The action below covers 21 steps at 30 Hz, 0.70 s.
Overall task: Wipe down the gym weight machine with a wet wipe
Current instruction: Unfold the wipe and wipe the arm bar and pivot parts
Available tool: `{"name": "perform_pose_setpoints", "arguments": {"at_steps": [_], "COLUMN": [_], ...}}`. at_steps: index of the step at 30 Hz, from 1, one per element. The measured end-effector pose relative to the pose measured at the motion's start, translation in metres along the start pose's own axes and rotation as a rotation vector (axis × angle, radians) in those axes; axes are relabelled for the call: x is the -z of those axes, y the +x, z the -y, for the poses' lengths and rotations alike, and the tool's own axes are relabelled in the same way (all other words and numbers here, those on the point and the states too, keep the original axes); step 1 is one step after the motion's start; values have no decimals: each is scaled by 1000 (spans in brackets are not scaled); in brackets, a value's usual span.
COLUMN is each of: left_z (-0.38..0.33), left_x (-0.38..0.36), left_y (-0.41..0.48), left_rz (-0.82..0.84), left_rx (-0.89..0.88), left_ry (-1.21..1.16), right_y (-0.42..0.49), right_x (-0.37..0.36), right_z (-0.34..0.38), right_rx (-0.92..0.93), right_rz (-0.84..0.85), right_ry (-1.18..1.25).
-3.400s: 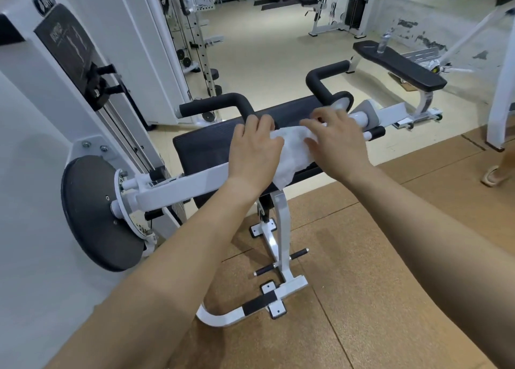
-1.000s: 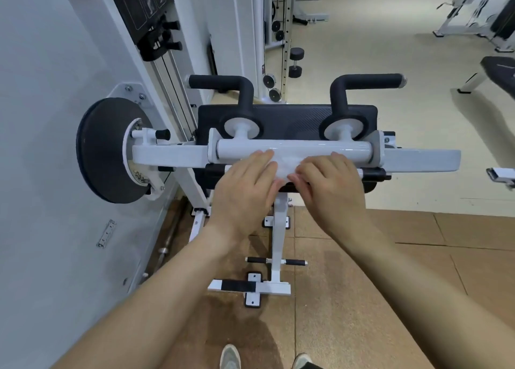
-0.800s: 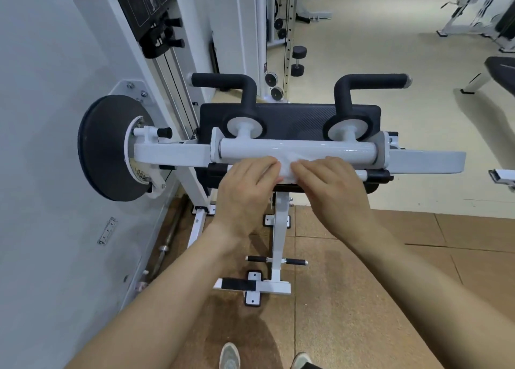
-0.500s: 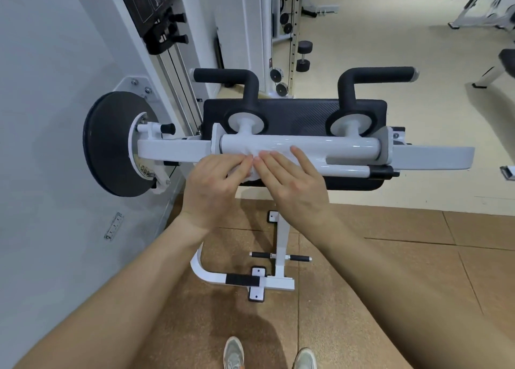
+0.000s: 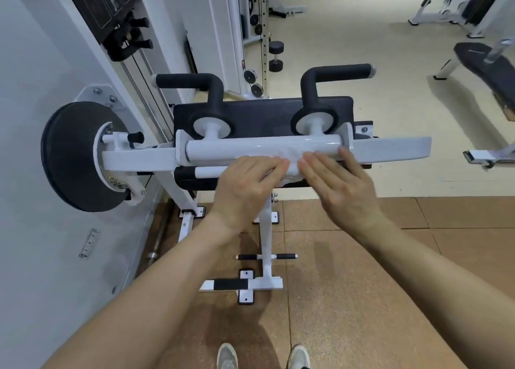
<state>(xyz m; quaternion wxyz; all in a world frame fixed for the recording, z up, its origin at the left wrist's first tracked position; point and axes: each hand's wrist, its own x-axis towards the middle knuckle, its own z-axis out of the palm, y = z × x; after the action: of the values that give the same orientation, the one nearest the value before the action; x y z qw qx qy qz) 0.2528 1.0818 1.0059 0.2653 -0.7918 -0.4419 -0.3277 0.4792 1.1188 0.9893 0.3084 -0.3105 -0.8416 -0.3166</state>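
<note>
In the head view, our left hand [image 5: 248, 185] and right hand [image 5: 340, 185] lie side by side, fingers flat, pressing the crumpled white wet wipe [image 5: 289, 159] onto the glossy white round steel crossbar [image 5: 250, 147] of the weight machine. Neither grip is clenched; the wipe is pinned under the fingers, not grasped. The crossbar's long axis runs left to right across us, and the wipe sits right of its middle, nearer the right hand. We judge the next stroke must follow that axis. The white end bracket [image 5: 348, 136] stands just beside the right fingertips and blocks that way. Two black foam handles [image 5: 192, 81] rise behind, over the black padded rest [image 5: 262, 112].
</note>
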Motion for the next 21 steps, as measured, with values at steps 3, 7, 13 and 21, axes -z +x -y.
{"name": "perform_pose_setpoints", "arguments": {"at_steps": [3, 7, 13, 21], "left_z": [30, 59, 50, 52], "left_x": [19, 42, 49, 45], "left_y": [-24, -48, -53, 10], "left_rz": [23, 116, 294, 551], "left_rx": [57, 97, 234, 326], "left_ry": [61, 189, 258, 304], "right_y": [27, 63, 101, 118], "right_x": [-15, -24, -13, -8], "right_z": [40, 84, 93, 34], "right_rx": [27, 22, -63, -97], "right_rz": [-21, 100, 364, 593], "right_ry": [56, 120, 247, 202]}}
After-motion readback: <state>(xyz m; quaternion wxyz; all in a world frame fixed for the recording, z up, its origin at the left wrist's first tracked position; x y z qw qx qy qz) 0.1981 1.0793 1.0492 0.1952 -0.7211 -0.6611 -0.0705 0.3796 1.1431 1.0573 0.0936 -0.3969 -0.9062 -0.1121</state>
